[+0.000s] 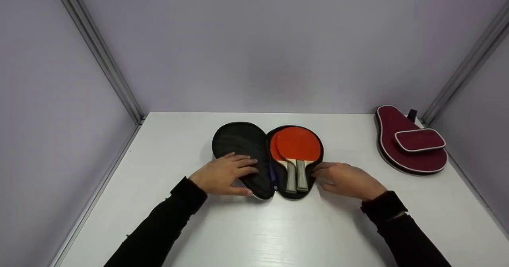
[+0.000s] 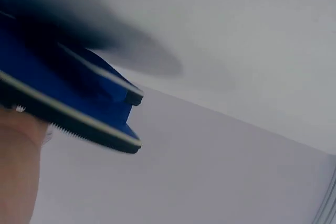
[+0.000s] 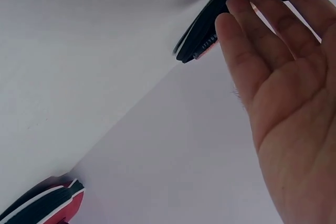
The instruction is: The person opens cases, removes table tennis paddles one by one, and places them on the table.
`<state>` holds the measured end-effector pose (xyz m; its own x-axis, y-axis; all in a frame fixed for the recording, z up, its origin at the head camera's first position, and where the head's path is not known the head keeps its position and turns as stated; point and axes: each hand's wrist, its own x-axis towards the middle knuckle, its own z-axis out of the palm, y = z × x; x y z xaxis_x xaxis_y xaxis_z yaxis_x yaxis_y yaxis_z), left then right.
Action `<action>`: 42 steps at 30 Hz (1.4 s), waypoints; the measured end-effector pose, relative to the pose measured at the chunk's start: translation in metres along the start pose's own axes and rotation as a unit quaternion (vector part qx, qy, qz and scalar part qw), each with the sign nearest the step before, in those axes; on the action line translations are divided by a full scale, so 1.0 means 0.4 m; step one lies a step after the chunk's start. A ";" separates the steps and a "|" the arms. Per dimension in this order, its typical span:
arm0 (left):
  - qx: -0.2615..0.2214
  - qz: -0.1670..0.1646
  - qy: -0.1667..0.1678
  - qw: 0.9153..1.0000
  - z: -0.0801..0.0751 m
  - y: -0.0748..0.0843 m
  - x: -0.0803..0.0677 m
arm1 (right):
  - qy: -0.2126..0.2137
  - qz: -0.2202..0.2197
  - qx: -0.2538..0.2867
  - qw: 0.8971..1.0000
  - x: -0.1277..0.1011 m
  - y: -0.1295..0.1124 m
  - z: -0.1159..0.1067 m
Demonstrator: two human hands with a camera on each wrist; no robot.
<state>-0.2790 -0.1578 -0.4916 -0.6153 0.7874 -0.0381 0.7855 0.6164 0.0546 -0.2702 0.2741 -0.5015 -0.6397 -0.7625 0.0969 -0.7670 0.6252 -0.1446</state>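
White table (image 1: 254, 227) | left hand (image 1: 222, 175) on open case (image 1: 238, 148) | right hand (image 1: 346, 179) beside paddles (image 1: 296, 149)

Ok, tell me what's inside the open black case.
Two red paddles lie overlapped in the black case's right half, grey handles toward the person. The lower paddle is mostly covered. The left half shows only lining.

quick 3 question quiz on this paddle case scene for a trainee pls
1. True or false: the black case lies open.
2. How many paddles lie in it?
3. Which hand rests on the empty half: A left hand, B right hand?

Key: 1 true, it lies open flat on the table. 2 two, red faces overlapping, handles toward the person. 3 A; the right hand touches the case edge by the handles. A closed maroon case sits far right.
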 end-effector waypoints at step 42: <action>0.161 0.068 -0.008 0.985 -0.086 0.147 0.157 | -0.013 0.035 0.011 0.999 -0.011 0.037 -0.001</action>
<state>-0.2736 -0.0722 -0.4566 -0.5035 0.8613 -0.0680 0.8426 0.4720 -0.2593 -0.2789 0.2866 -0.5037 -0.6898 -0.7215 0.0606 -0.7192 0.6731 -0.1725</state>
